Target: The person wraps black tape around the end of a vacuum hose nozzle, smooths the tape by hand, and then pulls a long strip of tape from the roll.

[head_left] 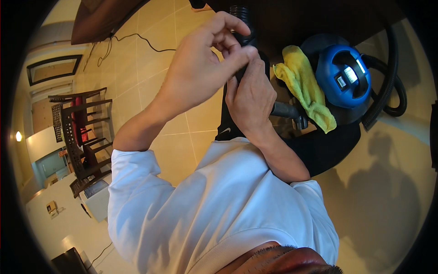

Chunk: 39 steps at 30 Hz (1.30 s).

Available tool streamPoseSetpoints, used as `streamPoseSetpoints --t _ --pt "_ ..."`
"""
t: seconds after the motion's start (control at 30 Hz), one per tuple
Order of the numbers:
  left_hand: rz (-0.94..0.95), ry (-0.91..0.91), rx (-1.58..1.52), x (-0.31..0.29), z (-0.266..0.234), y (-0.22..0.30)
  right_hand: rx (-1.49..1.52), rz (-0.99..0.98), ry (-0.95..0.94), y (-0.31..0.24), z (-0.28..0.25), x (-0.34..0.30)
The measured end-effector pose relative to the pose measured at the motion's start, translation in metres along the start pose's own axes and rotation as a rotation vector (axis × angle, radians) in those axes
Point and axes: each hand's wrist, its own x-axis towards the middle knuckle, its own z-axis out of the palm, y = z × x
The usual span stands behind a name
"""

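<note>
Hose end (240, 14), black, ribbed, just beyond both hands; what supports it isn't clear. Left hand (197, 64): fingers half curled, thumb tip meeting right hand's (253, 100) fingertips. Contact areas hidden; can't tell if either grip is clenched or holding anything. Yellow cloth (301, 84) to the right, next to blue vacuum (335, 94); hose loop (391, 68) beyond that.
</note>
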Motion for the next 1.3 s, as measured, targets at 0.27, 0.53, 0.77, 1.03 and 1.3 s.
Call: streamPoseSetpoints --t 0.27,0.53,0.77,1.03,1.3 --pt "0.083 -0.015 -0.035 -0.018 -0.015 -0.005 0.222 0.021 -0.048 -0.001 -0.015 -0.003" --pt "0.197 -0.188 0.272 -0.041 -0.058 0.011 0.331 0.025 -0.199 -0.011 -0.041 -0.015" --pt "0.033 0.313 0.167 -0.087 -0.114 0.028 0.542 0.545 0.190 0.064 -0.085 0.022" --pt "0.010 0.427 -0.023 -0.097 -0.080 -0.076 0.864 0.501 0.044 0.058 -0.113 0.027" --pt "0.195 0.579 -0.214 0.009 -0.044 -0.095 0.830 0.494 0.127 0.069 -0.122 0.007"
